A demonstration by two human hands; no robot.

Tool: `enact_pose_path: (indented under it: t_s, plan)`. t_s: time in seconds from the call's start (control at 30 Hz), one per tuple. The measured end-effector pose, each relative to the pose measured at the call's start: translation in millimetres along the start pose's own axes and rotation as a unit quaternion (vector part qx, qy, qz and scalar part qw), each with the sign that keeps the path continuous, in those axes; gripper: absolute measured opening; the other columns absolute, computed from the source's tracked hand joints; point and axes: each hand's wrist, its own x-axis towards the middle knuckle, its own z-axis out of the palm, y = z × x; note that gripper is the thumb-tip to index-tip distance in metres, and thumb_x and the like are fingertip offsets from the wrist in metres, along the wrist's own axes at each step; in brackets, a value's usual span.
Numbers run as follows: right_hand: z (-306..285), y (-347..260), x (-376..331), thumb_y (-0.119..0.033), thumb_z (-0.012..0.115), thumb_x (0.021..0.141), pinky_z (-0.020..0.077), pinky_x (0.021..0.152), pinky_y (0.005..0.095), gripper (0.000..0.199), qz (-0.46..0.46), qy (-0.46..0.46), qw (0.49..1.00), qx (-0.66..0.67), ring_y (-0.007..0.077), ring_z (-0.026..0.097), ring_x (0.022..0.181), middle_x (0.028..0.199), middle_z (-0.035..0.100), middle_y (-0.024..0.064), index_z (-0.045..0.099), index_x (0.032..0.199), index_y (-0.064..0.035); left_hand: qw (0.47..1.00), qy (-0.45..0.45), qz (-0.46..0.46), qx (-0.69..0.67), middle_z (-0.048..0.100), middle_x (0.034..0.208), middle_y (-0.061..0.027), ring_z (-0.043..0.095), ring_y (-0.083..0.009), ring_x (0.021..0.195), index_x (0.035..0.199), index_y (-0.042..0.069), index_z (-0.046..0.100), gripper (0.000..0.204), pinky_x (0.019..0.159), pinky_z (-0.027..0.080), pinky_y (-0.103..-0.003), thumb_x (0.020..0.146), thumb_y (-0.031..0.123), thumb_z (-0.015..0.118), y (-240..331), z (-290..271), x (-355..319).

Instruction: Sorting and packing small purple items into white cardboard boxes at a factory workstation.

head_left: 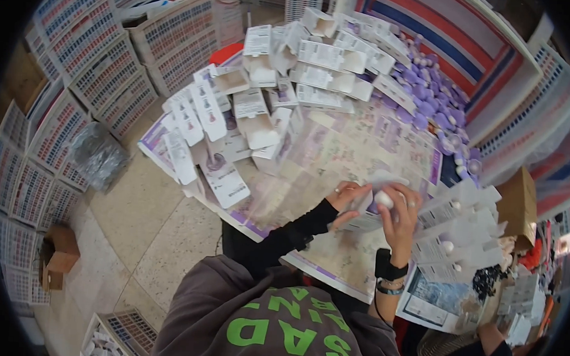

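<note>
A small white carton [362,222] stands on the table in front of me, its top flaps up. My left hand [348,199] grips its left side, the fingers at the upper flap and the thumb low on the wall. Over the carton's opening, my right hand [400,215] curls around a rounded white-topped item [383,199] with a bit of purple below it. That item's lower part is hidden by the carton and my fingers, so its exact kind is unclear.
Empty open cartons [256,115] pile up at the table's left and back. Purple rounded pieces [431,98] heap at the back right. Upright cartons with white-topped items [453,235] stand right, by a brown box [517,206]. Another person's arm [492,340] shows lower right.
</note>
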Motion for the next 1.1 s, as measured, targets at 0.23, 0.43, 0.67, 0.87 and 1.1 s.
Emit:
enact_pose_path:
  t_s: [0.23,0.43,0.67,0.87,1.1]
  plan:
    - [-6,-18,-12,-0.014,0.069,0.07,0.0344,0.085,0.046,0.017,-0.062,-0.011,0.966,-0.252,0.0278,0.051,0.097,0.095,0.058,0.0056,0.065,0.084,-0.0051,0.967,0.023,-0.04,0.249,0.05,0.116,-0.011,0.048,-0.0303,0.108,0.134,0.016,0.043,0.058,0.09,0.04,-0.043,0.078,0.012,0.058,0,-47,-6]
    - [-16,-6,-19,-0.024,0.074,0.061,0.0407,0.076,0.0426,0.035,0.016,-0.144,0.941,-0.305,0.0274,0.051,0.095,0.096,0.055,0.0054,0.059,0.088,-0.0083,0.651,-0.136,-0.341,0.664,0.049,0.117,-0.0155,0.039,-0.0349,0.115,0.123,0.006,0.045,0.074,0.094,0.031,-0.05,0.072,0.057,0.061,-70,-137,69]
    - [-59,63,-47,-0.019,0.074,0.061,0.0418,0.069,0.0407,0.036,0.162,-0.106,0.842,-0.504,0.0251,0.051,0.091,0.089,0.057,0.005,0.059,0.092,-0.0101,0.641,-0.14,-0.291,0.696,0.052,0.115,-0.0205,0.044,-0.0335,0.11,0.119,-0.002,0.049,0.07,0.092,0.03,-0.05,0.07,0.046,0.065,-156,-147,64]
    - [-77,71,-52,-0.016,0.075,0.06,0.0302,0.086,0.0445,0.032,0.218,-0.068,0.748,-0.623,0.0253,0.048,0.096,0.092,0.061,0.0089,0.061,0.086,-0.0055,0.881,0.038,-0.22,0.416,0.048,0.1,-0.0196,0.049,-0.0354,0.094,0.102,0.003,0.051,0.063,0.08,0.04,-0.043,0.052,0.029,0.08,-59,-112,82]
    - [-85,91,-45,-0.017,0.077,0.06,0.0326,0.084,0.0395,0.056,0.351,-0.073,0.692,-0.627,0.0272,0.048,0.101,0.106,0.056,0.014,0.053,0.109,-0.0048,0.956,0.268,-0.053,0.104,0.047,0.112,-0.0176,0.051,-0.0309,0.1,0.092,0.003,0.046,0.054,0.083,0.044,-0.04,0.057,0.021,0.083,-65,-4,117]
